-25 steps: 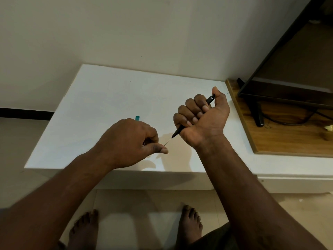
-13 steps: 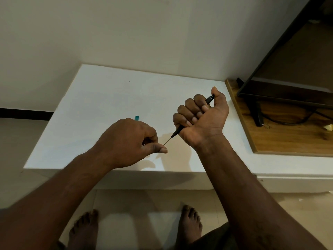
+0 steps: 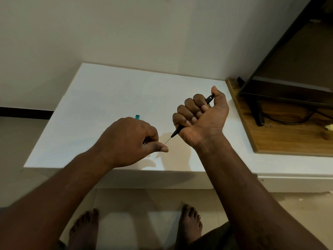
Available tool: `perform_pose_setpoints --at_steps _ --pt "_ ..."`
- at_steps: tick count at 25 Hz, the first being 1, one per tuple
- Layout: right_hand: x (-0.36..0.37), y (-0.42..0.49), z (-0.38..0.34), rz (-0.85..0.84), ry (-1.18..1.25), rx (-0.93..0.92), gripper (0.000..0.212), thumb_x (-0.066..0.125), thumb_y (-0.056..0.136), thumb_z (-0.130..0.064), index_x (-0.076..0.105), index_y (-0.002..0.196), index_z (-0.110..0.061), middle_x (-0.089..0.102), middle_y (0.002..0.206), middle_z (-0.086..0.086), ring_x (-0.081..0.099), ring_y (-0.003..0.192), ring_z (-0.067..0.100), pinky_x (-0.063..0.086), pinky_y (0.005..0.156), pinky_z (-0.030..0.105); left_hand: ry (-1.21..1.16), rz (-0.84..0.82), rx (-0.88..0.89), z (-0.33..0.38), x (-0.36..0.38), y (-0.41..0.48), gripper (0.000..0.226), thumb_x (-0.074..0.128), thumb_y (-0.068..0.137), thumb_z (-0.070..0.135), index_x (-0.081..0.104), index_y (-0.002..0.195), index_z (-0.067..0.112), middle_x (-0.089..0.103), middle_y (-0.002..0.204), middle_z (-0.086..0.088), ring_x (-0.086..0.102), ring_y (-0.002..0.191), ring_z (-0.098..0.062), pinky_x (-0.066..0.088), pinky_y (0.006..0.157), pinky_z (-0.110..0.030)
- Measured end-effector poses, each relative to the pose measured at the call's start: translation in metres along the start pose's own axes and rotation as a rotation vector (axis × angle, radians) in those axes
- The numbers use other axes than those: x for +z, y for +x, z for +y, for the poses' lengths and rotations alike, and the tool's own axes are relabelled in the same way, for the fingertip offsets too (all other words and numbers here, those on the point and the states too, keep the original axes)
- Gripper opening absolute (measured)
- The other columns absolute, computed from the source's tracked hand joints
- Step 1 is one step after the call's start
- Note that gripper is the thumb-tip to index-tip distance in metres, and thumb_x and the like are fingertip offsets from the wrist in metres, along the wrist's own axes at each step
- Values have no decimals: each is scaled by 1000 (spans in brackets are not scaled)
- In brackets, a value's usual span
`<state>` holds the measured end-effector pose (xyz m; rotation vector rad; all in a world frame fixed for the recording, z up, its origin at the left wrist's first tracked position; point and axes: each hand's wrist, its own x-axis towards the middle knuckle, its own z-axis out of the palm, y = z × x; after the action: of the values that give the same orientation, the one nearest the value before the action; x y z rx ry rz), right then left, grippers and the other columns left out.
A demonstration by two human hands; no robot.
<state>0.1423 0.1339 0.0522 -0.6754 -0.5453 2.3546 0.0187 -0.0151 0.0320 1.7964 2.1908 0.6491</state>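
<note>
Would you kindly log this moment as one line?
right hand grips tool | thin tip points at left hand | left hand holds teal item, mostly hidden | over white table

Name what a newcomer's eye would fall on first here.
The right hand, fisted round a black tool, sits mid-frame above the white table. The tool's needle runs into the pinch of the left hand, just to its left. A dark TV stands at far right.
</note>
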Motion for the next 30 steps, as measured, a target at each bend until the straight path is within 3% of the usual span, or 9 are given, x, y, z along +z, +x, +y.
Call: perform_pose_setpoints --at_steps 24,30 --pt "3 -3 12 -9 -15 42 55 48 95 -57 28 58 -21 19 51 -5 14 42 12 16 44 25 7 28 27 -1 1 1 72 35 74 86 77 84 29 67 70 13 59 63 -9 39 58 -24" --pt "3 -4 14 -9 -15 60 55 50 93 -56 27 58 -21 18 51 -5 14 42 13 17 43 25 9 27 25 -1 1 1 72 35 74 86 78 86 29 70 73 12 61 65 -9 45 60 -25"
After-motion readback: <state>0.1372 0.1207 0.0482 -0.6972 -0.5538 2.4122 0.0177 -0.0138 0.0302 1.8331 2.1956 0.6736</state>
